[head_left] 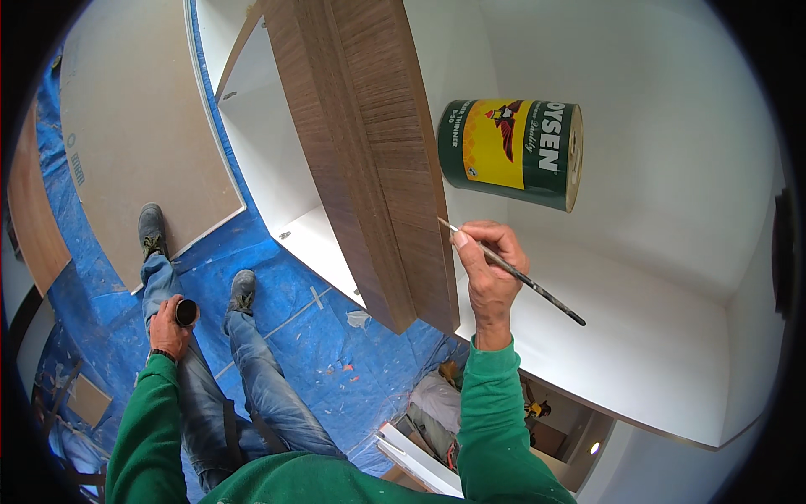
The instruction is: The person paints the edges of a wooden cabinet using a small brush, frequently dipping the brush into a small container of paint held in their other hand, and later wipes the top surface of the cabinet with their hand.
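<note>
My right hand (495, 273) pinches a thin paintbrush (537, 291) with a dark, worn handle. The brush's tip meets the edge of a brown wood-grain door (361, 160), or comes very close to it. Lower down on the left, the fingers of my left hand (170, 334) wrap around a small dark cup (185, 313) in front of my leg. What the cup contains is too dark to make out. Beyond my right hand, a green and yellow can (512, 154) is inside the white cabinet (621, 336).
A blue plastic sheet (311, 353) covers the floor under my shoes. On it lies a large tan board (143, 126), with a reddish-brown wood strip (38, 202) farther left. Bundled cloth (437, 403) and clutter sit below the cabinet, near my right forearm.
</note>
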{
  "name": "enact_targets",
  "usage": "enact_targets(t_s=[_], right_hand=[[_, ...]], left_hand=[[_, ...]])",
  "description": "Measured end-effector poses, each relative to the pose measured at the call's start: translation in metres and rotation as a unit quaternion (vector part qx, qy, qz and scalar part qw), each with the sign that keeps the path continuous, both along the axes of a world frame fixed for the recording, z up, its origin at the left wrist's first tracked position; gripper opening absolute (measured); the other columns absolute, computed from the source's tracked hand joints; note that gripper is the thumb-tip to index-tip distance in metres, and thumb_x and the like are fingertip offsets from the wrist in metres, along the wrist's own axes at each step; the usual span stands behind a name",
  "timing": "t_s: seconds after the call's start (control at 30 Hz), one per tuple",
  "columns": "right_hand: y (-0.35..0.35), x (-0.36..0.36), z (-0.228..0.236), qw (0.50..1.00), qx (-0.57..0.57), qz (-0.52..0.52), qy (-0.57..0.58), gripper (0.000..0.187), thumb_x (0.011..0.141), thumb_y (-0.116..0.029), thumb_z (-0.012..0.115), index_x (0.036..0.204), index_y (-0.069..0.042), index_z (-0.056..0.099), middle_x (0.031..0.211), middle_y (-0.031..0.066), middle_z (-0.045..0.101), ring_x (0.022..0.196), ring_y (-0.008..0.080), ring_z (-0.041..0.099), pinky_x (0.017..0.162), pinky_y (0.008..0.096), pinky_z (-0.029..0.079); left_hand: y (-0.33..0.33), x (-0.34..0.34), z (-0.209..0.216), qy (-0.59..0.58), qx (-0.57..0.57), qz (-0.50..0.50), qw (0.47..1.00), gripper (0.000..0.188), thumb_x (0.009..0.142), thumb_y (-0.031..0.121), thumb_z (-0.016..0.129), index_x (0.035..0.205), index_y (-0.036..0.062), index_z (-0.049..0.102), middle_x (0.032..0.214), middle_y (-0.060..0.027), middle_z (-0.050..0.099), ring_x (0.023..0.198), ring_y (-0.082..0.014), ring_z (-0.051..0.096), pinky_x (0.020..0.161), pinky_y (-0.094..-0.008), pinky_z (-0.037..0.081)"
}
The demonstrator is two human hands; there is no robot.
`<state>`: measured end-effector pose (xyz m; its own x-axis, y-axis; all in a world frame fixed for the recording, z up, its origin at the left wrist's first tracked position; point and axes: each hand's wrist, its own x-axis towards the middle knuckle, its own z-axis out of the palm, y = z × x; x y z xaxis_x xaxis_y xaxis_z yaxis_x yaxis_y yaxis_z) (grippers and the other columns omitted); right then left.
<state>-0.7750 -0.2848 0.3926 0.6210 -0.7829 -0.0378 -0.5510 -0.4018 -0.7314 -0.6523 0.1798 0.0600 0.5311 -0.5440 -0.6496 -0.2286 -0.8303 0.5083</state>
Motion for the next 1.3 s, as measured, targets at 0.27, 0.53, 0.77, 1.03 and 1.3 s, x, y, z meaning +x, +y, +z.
enact_targets(t_s=[0.27, 0.53, 0.77, 1.03, 1.3], right_hand=[[-0.001, -0.003, -0.002, 0.999, -0.012, -0.014, 0.047, 0.008, 0.089, -0.001, 0.076, 0.094, 0.000, 0.071, 0.092, 0.0072, 0.073, 0.081, 0.0125, 0.066, 0.076, 0.0265, 0.052], [0.004, -0.011, 0.004, 1.000, -0.002, -0.011, 0.011, 0.007, 0.089, 0.000, 0.077, 0.093, 0.000, 0.071, 0.091, 0.0069, 0.073, 0.081, 0.0119, 0.066, 0.075, 0.0263, 0.052], [0.004, -0.020, 0.002, 0.997, -0.015, -0.015, 0.068, 0.008, 0.088, -0.001, 0.077, 0.093, 0.000, 0.071, 0.091, 0.0069, 0.073, 0.082, 0.0123, 0.066, 0.077, 0.0272, 0.053], [0.014, -0.031, 0.012, 0.999, -0.002, -0.026, 0.039, 0.008, 0.089, -0.003, 0.077, 0.093, 0.000, 0.071, 0.092, 0.0074, 0.073, 0.083, 0.0129, 0.066, 0.078, 0.0278, 0.053], [0.013, -0.042, 0.009, 0.996, -0.015, -0.028, 0.084, 0.008, 0.088, -0.002, 0.077, 0.093, 0.000, 0.071, 0.092, 0.0073, 0.073, 0.083, 0.0126, 0.066, 0.077, 0.0283, 0.053]], left_hand=[[0.001, -0.001, -0.002, 0.001, -0.007, -0.011, 1.000, 0.067, 0.074, 0.011, 0.086, 0.135, 0.0164, 0.059, 0.125, -0.0109, 0.066, 0.110, -0.0390, 0.066, 0.093, -0.0482, 0.052], [0.005, -0.004, -0.005, 0.001, -0.005, -0.005, 1.000, 0.066, 0.073, 0.011, 0.086, 0.133, 0.0171, 0.060, 0.123, -0.0091, 0.066, 0.110, -0.0361, 0.065, 0.093, -0.0461, 0.049], [0.006, -0.005, -0.007, -0.011, -0.007, -0.022, 1.000, 0.071, 0.072, 0.013, 0.088, 0.136, 0.0157, 0.059, 0.125, -0.0123, 0.067, 0.109, -0.0403, 0.067, 0.093, -0.0485, 0.054], [0.009, -0.006, -0.007, -0.002, -0.013, -0.006, 1.000, 0.064, 0.075, 0.013, 0.087, 0.133, 0.0170, 0.060, 0.125, -0.0101, 0.066, 0.109, -0.0387, 0.066, 0.094, -0.0478, 0.051], [0.009, -0.007, -0.010, -0.010, -0.025, -0.023, 0.999, 0.069, 0.072, 0.010, 0.088, 0.135, 0.0154, 0.059, 0.125, -0.0124, 0.067, 0.109, -0.0399, 0.067, 0.093, -0.0485, 0.054]])
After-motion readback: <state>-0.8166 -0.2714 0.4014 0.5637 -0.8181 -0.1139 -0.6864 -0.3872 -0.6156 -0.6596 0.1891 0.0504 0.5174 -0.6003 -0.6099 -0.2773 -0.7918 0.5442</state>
